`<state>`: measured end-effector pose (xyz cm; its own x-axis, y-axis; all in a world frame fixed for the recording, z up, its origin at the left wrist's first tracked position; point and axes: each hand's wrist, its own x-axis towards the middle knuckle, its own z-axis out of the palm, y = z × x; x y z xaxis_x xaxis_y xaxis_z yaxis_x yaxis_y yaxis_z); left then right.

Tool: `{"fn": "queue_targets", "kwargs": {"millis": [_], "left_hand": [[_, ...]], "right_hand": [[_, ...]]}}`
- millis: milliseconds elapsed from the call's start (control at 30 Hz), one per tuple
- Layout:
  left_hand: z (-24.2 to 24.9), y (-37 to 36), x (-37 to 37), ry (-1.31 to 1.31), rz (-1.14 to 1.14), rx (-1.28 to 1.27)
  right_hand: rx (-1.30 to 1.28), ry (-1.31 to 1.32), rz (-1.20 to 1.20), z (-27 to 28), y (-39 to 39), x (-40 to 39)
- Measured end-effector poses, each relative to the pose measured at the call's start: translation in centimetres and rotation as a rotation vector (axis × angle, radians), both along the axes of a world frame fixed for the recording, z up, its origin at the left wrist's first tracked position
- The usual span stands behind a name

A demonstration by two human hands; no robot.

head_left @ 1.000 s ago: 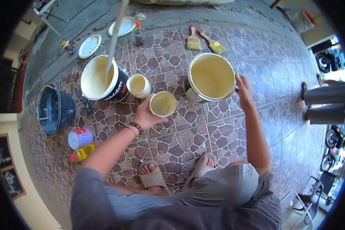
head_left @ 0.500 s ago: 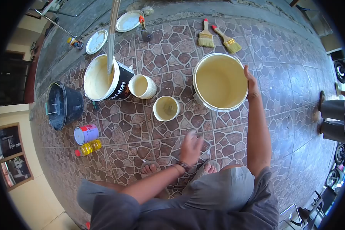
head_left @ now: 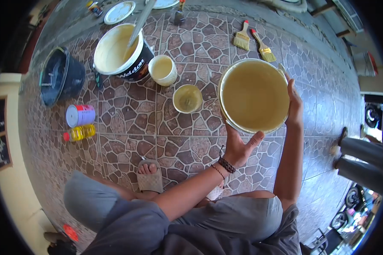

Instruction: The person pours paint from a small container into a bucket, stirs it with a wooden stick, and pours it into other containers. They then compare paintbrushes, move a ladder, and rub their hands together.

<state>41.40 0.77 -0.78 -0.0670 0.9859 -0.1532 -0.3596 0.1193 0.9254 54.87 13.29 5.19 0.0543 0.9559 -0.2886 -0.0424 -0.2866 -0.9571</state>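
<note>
A large round bucket (head_left: pixel 221 95), coated inside with pale yellow paint, is between my hands. My left hand (head_left: pixel 239 148) grips its near side, the fingers passing underneath and the thumb up beside the rim. On the right side, my right hand (head_left: pixel 295 104) holds the wall with its thumb at the rim; its other fingers are mostly hidden. Left of the bucket stands a paint-stained cup (head_left: pixel 187 98), and beyond it a taller pale cup (head_left: pixel 164 73). Two flat paintbrushes, one (head_left: pixel 242 37) beside the other (head_left: pixel 264 47), lie behind the bucket.
A black-labelled paint bucket (head_left: pixel 136 70) with a long stick (head_left: pixel 141 25) in it stands at upper left. Further left are a dark bucket (head_left: pixel 74 76), a purple tin (head_left: pixel 80 115) and a yellow-liquid bottle (head_left: pixel 81 132). Another person's legs (head_left: pixel 361 155) show at right.
My left hand has moved from above the floor near my feet to the bucket's near side and taken hold. The bucket appears tilted or shifted slightly, and the whole view has shifted.
</note>
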Motion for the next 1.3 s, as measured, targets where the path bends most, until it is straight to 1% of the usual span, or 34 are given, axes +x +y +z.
{"fn": "queue_targets", "kwargs": {"millis": [67,100,133,200,267,333,367,433,567,633,667,767,833,867,933,967,1033,1133,1233,1300], "left_hand": [[1.5,-1.2,-0.3,0.028,0.028,0.036],[2.3,-1.8,0.2,-0.096,0.101,0.033],[3.0,-1.9,0.3,-0.115,0.126,0.038],[4.4,-2.1,0.0,-0.163,0.232,0.023],[5.7,-2.3,-0.5,-0.189,0.29,0.045],[7.5,-2.5,-1.3,-0.292,0.398,0.063],[7.9,-2.5,-1.7,-0.306,0.405,0.066],[8.4,-2.6,-2.5,-0.399,0.443,0.021],[8.2,-2.7,-3.8,-0.403,0.505,-0.01],[7.8,-2.6,-4.2,-0.424,0.525,-0.047],[7.7,-2.7,-4.3,-0.428,0.525,-0.045],[8.0,-2.8,-5.2,-0.486,0.5,-0.07],[7.8,-3.0,-5.3,-0.483,0.509,-0.099],[7.7,-3.0,-5.4,-0.483,0.508,-0.1],[7.3,-3.0,-5.4,-0.505,0.508,-0.13],[7.1,-3.0,-5.4,-0.506,0.511,-0.131],[6.9,-2.9,-5.5,-0.542,0.518,-0.156],[6.7,-2.8,-5.9,-0.613,0.48,-0.218],[7.0,-2.6,-6.4,-0.636,0.467,-0.245],[6.9,-2.5,-6.4,-0.646,0.474,-0.247]], "right_hand": [[0.052,-0.195,0.085,1.6,-0.2,0.3],[0.032,-0.153,0.089,4.0,-1.0,-1.4],[0.038,-0.171,0.114,5.1,-1.4,-1.9],[0.159,-0.3,0.221,6.9,-1.9,-2.9],[0.194,-0.337,0.222,8.1,-2.1,-4.2],[0.204,-0.554,0.211,8.5,-1.8,-4.6],[0.209,-0.567,0.219,8.8,-1.7,-5.1],[0.093,-0.33,0.154,9.2,-1.5,-6.7],[0.116,-0.44,0.169,9.1,-1.2,-9.0],[0.189,-0.589,0.208,8.8,-1.2,-9.4],[0.192,-0.593,0.207,8.9,-1.3,-9.7],[0.224,-0.654,0.113,9.8,-2.2,-12.3],[0.01,-0.524,0.07,11.1,-2.7,-13.9],[0.008,-0.525,0.069,10.7,-2.5,-13.6],[0.092,-0.528,0.13,9.9,-2.1,-13.4],[0.091,-0.529,0.132,10.0,-2.1,-13.5],[0.031,-0.628,0.157,11.0,-2.5,-14.8],[0.062,-0.674,0.192,10.5,-2.0,-14.9],[0.066,-0.642,0.147,10.7,-2.2,-15.9],[0.034,-0.659,0.165,10.7,-1.9,-15.9]]}}
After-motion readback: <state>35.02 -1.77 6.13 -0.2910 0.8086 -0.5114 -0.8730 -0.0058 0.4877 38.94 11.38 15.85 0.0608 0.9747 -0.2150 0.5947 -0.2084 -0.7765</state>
